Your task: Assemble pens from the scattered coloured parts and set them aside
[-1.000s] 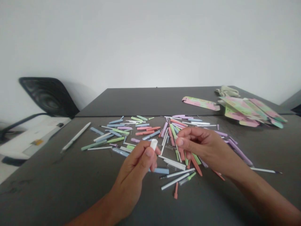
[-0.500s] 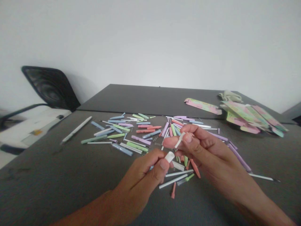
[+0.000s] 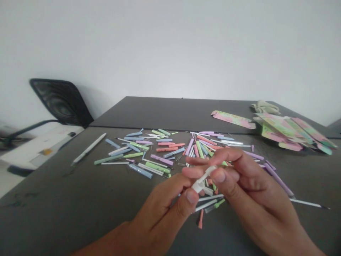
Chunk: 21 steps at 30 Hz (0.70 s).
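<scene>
My left hand (image 3: 167, 204) pinches a short white pen tube (image 3: 198, 186) between thumb and forefinger, its open end facing up and right. Thumb and fingers of my right hand (image 3: 246, 185) are closed on a slim white pen clip piece (image 3: 210, 171). The clip's lower end meets the tube's mouth; how far it sits inside I cannot tell. Under and behind both hands lie pen parts, among them a coral plunger-like piece (image 3: 200, 219), a purple barrel (image 3: 279, 180) and a white refill (image 3: 306, 203). My fingers hide part of the pile.
More pastel barrels, such as a green one (image 3: 157, 167), spread over the dark table (image 3: 53, 213). A white pen (image 3: 89, 148) lies at left. Flattened cartons (image 3: 287, 131) and a cloth (image 3: 265, 107) lie at back right. A black mesh chair (image 3: 61, 101) stands at left.
My hands have come together, bringing the white clip piece down against the mouth of the white tube. The view has shifted slightly, so the table items appear a little displaced.
</scene>
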Tool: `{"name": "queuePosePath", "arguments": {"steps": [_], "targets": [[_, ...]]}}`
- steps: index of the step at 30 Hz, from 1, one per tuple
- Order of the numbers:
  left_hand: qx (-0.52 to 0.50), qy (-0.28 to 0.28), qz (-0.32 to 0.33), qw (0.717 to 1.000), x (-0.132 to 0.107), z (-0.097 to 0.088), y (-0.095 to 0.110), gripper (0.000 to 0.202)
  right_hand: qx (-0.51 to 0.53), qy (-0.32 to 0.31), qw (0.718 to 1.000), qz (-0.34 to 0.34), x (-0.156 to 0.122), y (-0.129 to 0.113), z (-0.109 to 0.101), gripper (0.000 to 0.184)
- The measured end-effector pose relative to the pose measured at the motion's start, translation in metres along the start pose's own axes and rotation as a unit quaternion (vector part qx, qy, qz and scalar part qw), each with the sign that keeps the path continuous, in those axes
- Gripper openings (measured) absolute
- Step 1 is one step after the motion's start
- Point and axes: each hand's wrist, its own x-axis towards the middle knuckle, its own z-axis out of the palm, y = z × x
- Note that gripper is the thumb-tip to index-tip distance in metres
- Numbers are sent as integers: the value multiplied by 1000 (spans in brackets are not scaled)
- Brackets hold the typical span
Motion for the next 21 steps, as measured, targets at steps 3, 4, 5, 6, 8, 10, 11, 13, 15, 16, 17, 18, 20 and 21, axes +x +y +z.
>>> {"name": "queuePosePath", "arguments": {"steps": [3,4,5,6,8,10,11,13,15,16,17,18,20,21], "targets": [[23,11,-11,1000,-2,1,-1,24,-31,-3,999,-13,0,0,-1,8],[28,14,-14,999,-3,1,-1,24,-39,-4,999,-15,1,-1,-1,9],[31,16,-16,999,-3,1,-2,25,-46,-5,999,-18,1,-1,-1,9],[31,16,-16,999,-3,0,-2,25,-53,-4,998,-18,1,-1,-1,9],[29,14,-15,999,-2,0,-1,27,-63,-5,998,-17,1,-1,0,10],[23,9,-12,1000,-1,-1,1,29,-61,-11,998,-9,1,0,0,11],[22,11,-11,1000,-1,-1,2,29,-59,-13,998,-4,2,0,0,10],[25,16,-9,1000,0,-1,3,28,-60,-13,998,-1,2,2,-1,10],[35,19,-8,999,0,0,4,28,-74,-3,997,-10,2,2,-1,11],[39,19,-6,999,-1,1,4,29,-86,2,996,-18,2,2,-1,11],[41,18,-6,999,-1,1,5,29,-101,7,995,-27,2,2,-1,12],[41,17,-4,999,-1,1,6,30,-119,13,992,-37,2,2,-2,13],[41,14,-3,999,-1,2,7,30,-162,28,984,-64,3,2,-2,15],[43,13,-3,999,-1,1,7,29,-184,36,979,-80,3,1,-3,16]]}}
